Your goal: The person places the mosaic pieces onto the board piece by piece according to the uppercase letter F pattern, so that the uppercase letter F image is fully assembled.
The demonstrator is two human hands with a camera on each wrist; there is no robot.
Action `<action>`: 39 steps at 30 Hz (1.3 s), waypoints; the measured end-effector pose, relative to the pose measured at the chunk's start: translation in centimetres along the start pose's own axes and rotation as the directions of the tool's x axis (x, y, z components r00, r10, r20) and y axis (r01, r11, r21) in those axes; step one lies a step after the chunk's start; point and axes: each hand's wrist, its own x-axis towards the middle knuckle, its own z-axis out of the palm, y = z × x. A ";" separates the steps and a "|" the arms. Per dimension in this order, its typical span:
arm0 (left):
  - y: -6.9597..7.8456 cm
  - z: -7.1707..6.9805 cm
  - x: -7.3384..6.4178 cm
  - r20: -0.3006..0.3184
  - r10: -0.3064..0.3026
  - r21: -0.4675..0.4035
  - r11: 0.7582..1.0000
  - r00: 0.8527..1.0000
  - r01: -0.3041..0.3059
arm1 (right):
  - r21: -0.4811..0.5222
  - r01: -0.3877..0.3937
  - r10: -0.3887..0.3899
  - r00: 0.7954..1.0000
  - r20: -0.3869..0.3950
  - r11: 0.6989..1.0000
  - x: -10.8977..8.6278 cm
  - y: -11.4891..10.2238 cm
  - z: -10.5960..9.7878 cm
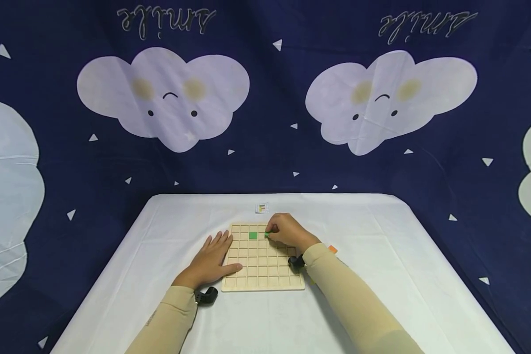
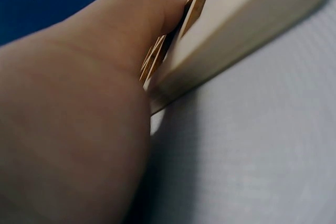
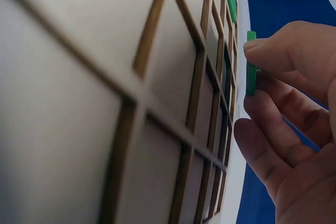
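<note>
A pale wooden grid board (image 1: pixel 263 282) lies on the table in the head view, its square cells divided by raised ridges. One green square tile (image 1: pixel 253 235) sits in a cell near the far edge. My right hand (image 1: pixel 287 230) is over the far right part of the board and pinches another green tile (image 3: pixel 251 77) between thumb and fingers. In the right wrist view that tile is held edge-on, just above the grid. My left hand (image 1: pixel 209 260) rests with spread fingers on the board's left edge, its thumb reaching over the near-left cells.
A small printed card (image 1: pixel 262 208) lies beyond the board's far edge. An orange piece (image 1: pixel 333 249) shows beside the right forearm, and a bit of yellow (image 1: pixel 312 282) peeks out by the board's right edge. White cloth (image 1: pixel 181 216) covers the table; a dark blue cloud-patterned curtain hangs behind.
</note>
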 end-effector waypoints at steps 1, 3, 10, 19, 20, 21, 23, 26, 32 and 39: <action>0.0 0.0 0.0 0.000 0.002 -0.001 1.000 1.000 -0.002 | 0.001 -0.006 0.006 1.000 0.008 1.000 0.1 -0.1 0.1; -0.1 0.1 0.0 0.004 -0.001 0.010 1.000 1.000 0.001 | -0.001 -0.008 0.008 1.000 0.018 1.000 0.3 -0.3 0.4; -0.1 0.1 0.0 -0.005 0.007 0.010 1.000 1.000 -0.007 | -0.026 0.020 -0.019 0.999 0.041 0.999 0.8 -0.9 1.1; -0.5 0.6 0.2 0.001 0.010 0.030 0.999 1.000 -0.010 | -0.050 0.025 -0.022 0.998 0.054 0.998 1.0 -1.0 1.4; -0.6 0.6 0.2 0.004 0.008 0.034 0.999 1.000 -0.008 | -0.051 0.021 -0.018 0.998 0.054 0.998 1.0 -1.0 1.4; -0.6 0.6 0.2 0.007 0.006 0.036 0.999 1.000 -0.007 | -0.051 0.018 -0.016 0.998 0.054 0.999 1.0 -1.0 1.4; -0.6 0.5 0.2 0.006 0.005 0.034 0.999 1.000 -0.005 | -0.050 0.012 -0.009 0.998 0.056 0.999 1.0 -1.0 1.4; -0.4 0.4 0.2 0.003 0.005 0.031 1.000 1.000 -0.005 | -0.050 0.006 -0.003 0.998 0.057 0.999 1.0 -1.0 1.4; -0.2 0.3 0.2 -0.009 0.014 0.014 1.000 1.000 -0.014 | -0.033 -0.006 0.007 0.999 0.053 0.999 0.9 -0.9 1.4; -0.3 0.4 0.2 -0.034 0.020 0.020 1.000 0.999 -0.020 | 0.001 -0.042 0.042 0.999 0.032 0.999 0.1 -0.2 0.6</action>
